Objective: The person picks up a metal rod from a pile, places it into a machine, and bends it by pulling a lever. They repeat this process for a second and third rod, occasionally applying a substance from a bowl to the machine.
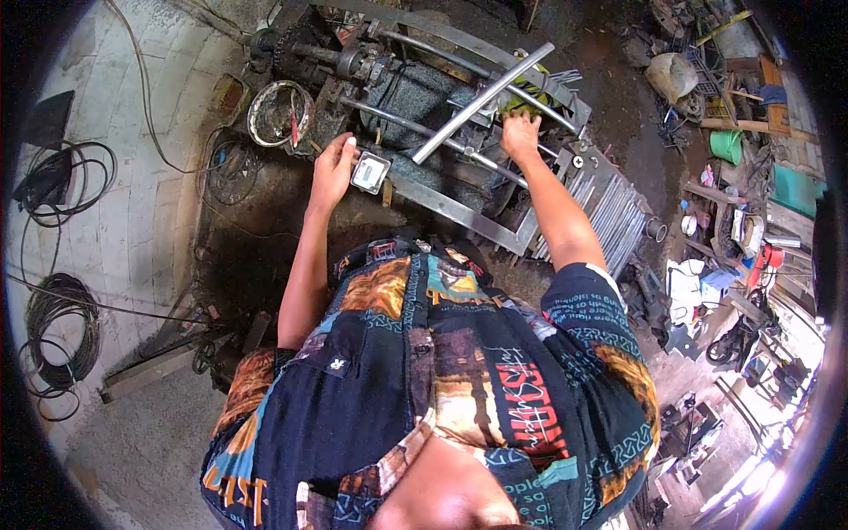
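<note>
My left hand [332, 175] is beside a small white square box [370, 172] at the near left end of a metal frame [459, 212]. Its fingers are drawn together, and whatever lies between them is too small to make out. Over the right part of the frame, my right hand [519, 135] rests with its fingers slightly apart, close to a yellow-green object [533, 92]. A loose silver tube [481, 104] lies slantwise across the frame's long rods, just left of my right hand. Beneath the rods is a dark grey speckled surface [415, 102].
A round pan [281, 114] stands left of the frame. Many metal rods [601, 216] lie at its right. Coiled black cables [62, 331] are on the left. Tools, scrap and a green bucket [726, 147] crowd the right side.
</note>
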A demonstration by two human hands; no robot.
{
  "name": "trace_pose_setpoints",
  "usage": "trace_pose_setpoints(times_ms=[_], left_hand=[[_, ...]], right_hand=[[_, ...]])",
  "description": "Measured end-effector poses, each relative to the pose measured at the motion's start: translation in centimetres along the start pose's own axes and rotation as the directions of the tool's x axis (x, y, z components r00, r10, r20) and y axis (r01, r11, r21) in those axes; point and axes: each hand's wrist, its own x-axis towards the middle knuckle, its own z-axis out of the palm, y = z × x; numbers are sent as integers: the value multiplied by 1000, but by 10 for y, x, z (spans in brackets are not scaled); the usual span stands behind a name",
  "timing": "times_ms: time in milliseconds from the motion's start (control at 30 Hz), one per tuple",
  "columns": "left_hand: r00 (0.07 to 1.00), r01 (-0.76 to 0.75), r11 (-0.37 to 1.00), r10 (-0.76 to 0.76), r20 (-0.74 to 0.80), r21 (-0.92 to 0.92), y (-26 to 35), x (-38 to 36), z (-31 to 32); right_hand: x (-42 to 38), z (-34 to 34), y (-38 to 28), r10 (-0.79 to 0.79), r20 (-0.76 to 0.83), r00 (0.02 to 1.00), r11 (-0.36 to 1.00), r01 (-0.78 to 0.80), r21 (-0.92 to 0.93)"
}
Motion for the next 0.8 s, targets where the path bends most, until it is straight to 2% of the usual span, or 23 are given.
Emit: trace_pose_setpoints(times_ms=[67,100,133,200,233,300,333,467,533,600,667,700,733,800], left_hand=[[1000,7,1000,-7,-2,14,0,-1,2],[1000,14,999,-14,2,34,-1,-2,2],[1000,12,999,-12,-1,34,-3,-2,2],[1000,-11,1000,10,27,29,-3,-1,4],[999,-18,999,17,30,31,-1,-1,5],[998,-47,998,44,47,48,4,-4,10],[996,-65,996,62,58,59,10,-5,13],[964,-206,970,179,196,127,24,-8,37],[926,-249,935,154,345,252,39,-2,53],[923,-292,906,184,337,307,45,5,64],[877,-411,796,212,431,444,50,19,73],[871,-461,736,266,413,497,45,27,76],[867,-461,699,222,447,547,41,47,77],[877,-466,654,253,408,596,47,62,68]], right_hand=[[-4,-4,0,36,73,997,999,-37,5],[-4,2,0,13,-5,1000,999,-13,-46],[-3,8,-1,11,-8,1000,999,-12,-46],[-3,12,0,-9,-122,993,1000,10,8],[-3,9,3,-4,-126,992,1000,5,9],[-5,-1,7,-7,12,1000,999,8,-44],[-8,5,14,-5,-69,998,997,0,-74],[-38,3,55,47,-57,997,997,-50,-66],[-54,1,77,31,-55,998,996,-36,-87],[-68,1,84,75,-63,995,994,-79,-73],[-92,0,87,76,-150,986,996,-81,-32],[-105,-4,87,65,-171,983,998,-67,-7],[-103,-2,83,72,-119,990,997,-69,29],[-122,-9,75,51,-126,991,998,-46,42]])
